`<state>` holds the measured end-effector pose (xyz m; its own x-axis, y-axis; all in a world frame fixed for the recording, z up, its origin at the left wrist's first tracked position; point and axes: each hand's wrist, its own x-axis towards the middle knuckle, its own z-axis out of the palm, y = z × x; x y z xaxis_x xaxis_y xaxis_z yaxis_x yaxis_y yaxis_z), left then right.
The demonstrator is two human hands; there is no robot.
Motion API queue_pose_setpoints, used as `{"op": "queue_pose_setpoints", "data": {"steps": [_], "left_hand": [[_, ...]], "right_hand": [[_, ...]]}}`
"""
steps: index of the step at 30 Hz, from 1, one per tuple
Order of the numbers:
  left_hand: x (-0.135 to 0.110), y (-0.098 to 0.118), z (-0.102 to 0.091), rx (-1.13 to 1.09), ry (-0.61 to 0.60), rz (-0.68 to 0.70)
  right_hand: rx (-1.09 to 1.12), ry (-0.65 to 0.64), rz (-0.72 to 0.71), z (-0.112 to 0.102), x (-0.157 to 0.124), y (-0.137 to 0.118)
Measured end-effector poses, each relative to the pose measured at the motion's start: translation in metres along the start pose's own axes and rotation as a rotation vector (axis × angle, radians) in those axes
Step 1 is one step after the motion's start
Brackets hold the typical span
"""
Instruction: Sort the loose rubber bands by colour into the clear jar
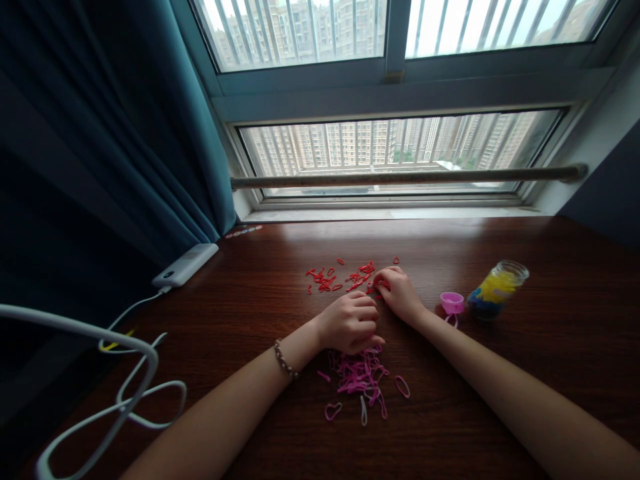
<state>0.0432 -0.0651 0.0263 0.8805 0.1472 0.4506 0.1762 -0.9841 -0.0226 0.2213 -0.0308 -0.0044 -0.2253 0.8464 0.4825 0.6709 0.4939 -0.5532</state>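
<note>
Head view: red bands (324, 280) toward far edge of bench (250, 293) seem light, stretchy; pinch loop side. Left hand (351, 323), right hand (399, 292): cannot tell grip.

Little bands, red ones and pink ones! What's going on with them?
A person's right hand is down at the red bands on the brown table. Their left hand is by the pink bands, nearer the person. I can't tell if either hand holds one. An open jar with yellow and blue inside stands off right.
</note>
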Motion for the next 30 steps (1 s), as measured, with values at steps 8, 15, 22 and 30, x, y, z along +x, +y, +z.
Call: {"op": "queue_pose_setpoints", "data": {"steps": [8,15,22,30], "left_hand": [[0.0,0.003,-0.003,-0.038,0.037,-0.03],[-0.017,-0.024,-0.01,-0.058,0.498,-0.634],[-0.052,-0.075,0.009,0.168,0.404,-1.402],[-0.049,-0.064,0.023,-0.01,0.002,-1.07]], "right_hand": [[0.063,0.119,0.004,-0.004,0.0,-0.005],[0.361,0.242,0.221,-0.02,0.005,-0.022],[0.641,-0.618,0.154,-0.029,0.001,-0.061],[-0.211,0.035,0.232,-0.003,-0.011,-0.03]]}}
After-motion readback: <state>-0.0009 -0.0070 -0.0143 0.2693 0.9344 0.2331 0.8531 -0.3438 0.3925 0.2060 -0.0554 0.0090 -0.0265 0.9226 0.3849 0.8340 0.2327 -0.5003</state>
